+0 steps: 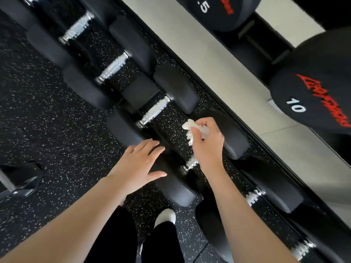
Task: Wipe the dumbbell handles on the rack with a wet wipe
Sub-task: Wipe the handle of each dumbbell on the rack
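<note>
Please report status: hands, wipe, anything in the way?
Right hand pinches wipe above handle. Left hand open, resting on dumbbell head. Nothing blocking.

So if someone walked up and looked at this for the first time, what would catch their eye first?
Probably the right hand at centre, its fingers pinching a crumpled white wet wipe above the row of dumbbells. Beside it, the left hand rests with straight fingers on a black dumbbell head. The chrome handles run diagonally up to the left, and a weight marked 10 with red lettering sits at the right.
</note>
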`<act>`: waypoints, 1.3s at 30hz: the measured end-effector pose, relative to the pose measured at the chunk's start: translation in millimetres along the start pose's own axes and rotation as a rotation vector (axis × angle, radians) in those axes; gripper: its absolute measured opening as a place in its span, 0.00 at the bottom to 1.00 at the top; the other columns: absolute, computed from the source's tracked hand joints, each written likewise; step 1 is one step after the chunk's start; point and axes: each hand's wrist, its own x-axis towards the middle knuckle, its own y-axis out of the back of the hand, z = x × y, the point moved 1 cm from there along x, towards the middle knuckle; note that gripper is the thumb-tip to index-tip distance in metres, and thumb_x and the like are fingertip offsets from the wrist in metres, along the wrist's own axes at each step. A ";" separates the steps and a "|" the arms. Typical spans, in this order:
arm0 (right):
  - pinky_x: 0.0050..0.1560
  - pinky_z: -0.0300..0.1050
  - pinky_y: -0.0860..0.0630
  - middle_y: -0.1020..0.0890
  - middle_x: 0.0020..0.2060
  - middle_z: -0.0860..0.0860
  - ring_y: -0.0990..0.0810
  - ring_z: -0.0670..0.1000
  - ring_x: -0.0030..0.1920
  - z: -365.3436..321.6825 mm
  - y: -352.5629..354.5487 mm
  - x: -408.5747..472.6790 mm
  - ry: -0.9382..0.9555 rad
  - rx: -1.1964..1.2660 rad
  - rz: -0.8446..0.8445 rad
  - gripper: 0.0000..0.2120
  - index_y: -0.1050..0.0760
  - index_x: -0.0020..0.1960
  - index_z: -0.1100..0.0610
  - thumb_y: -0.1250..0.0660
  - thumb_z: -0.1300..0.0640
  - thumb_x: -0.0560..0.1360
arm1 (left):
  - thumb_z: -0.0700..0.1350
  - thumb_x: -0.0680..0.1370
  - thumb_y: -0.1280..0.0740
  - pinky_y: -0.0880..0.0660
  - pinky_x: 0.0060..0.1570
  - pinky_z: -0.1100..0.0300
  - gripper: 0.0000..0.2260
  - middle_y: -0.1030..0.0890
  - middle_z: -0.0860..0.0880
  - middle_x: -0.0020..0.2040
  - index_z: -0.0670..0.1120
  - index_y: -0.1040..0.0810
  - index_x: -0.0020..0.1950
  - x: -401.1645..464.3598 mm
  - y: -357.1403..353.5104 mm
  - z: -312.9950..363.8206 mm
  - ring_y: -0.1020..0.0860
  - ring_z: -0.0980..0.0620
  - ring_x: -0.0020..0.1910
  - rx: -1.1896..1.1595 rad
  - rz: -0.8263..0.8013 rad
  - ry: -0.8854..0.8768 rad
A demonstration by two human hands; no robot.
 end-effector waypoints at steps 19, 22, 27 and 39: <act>0.41 0.18 0.34 0.20 0.52 0.54 0.25 0.46 0.49 -37.1 -114.9 57.9 -0.300 -0.101 0.218 0.06 0.23 0.50 0.59 0.32 0.65 0.74 | 0.63 0.67 0.35 0.23 0.50 0.47 0.31 0.22 0.45 0.61 0.45 0.23 0.63 32.5 13.8 -144.4 0.23 0.43 0.61 -0.029 -0.072 -0.014; 0.39 0.15 0.38 0.21 0.55 0.56 0.23 0.51 0.53 -29.6 -136.5 61.6 -0.350 -0.154 0.295 0.07 0.22 0.51 0.60 0.33 0.66 0.74 | 0.64 0.67 0.36 0.23 0.51 0.47 0.32 0.22 0.45 0.62 0.45 0.23 0.64 40.6 4.7 -151.3 0.24 0.43 0.62 -0.045 -0.093 -0.022; 0.47 0.34 0.29 0.20 0.56 0.54 0.24 0.47 0.49 -19.3 -164.2 69.1 -0.508 -0.068 0.554 0.08 0.20 0.53 0.58 0.31 0.64 0.74 | 0.68 0.72 0.47 0.26 0.56 0.47 0.34 0.25 0.46 0.66 0.46 0.25 0.66 46.1 -13.9 -154.3 0.28 0.45 0.67 -0.072 -0.147 -0.033; 0.38 0.29 0.27 0.19 0.43 0.48 0.20 0.48 0.49 -3.9 -181.7 95.5 -0.783 0.433 0.771 0.13 0.25 0.37 0.50 0.29 0.68 0.70 | 0.67 0.71 0.44 0.39 0.62 0.50 0.31 0.24 0.48 0.63 0.49 0.25 0.65 45.9 -25.4 -159.5 0.31 0.47 0.68 -0.144 -0.056 -0.062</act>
